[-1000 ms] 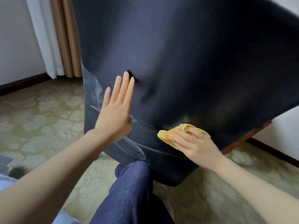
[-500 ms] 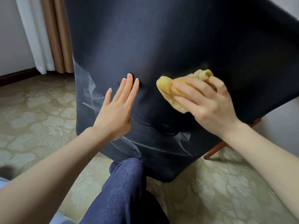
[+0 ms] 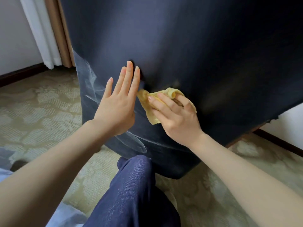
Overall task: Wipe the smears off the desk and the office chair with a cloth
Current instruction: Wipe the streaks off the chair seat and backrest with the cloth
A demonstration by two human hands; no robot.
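The dark navy upholstered chair (image 3: pixel 188 46) fills the upper view, its back facing me. Whitish smears (image 3: pixel 88 79) run down its left edge, and more smears (image 3: pixel 134 141) lie low near the bottom. My left hand (image 3: pixel 118 104) lies flat on the fabric, fingers straight and apart, holding nothing. My right hand (image 3: pixel 173 113) presses a crumpled yellow cloth (image 3: pixel 150 104) against the chair just right of my left hand; the cloth's left corner almost touches my left fingers. The desk is out of view.
Patterned beige carpet (image 3: pixel 41 108) covers the floor around the chair. White and tan curtains (image 3: pixel 52 30) hang at the back left beside a wall with a dark skirting board. My knee in blue jeans (image 3: pixel 134 185) is bent just below the chair's bottom edge.
My right hand swept the cloth up from the chair's lower edge to mid height, then down and left until it sits beside my left hand. My left hand stayed flat in place.
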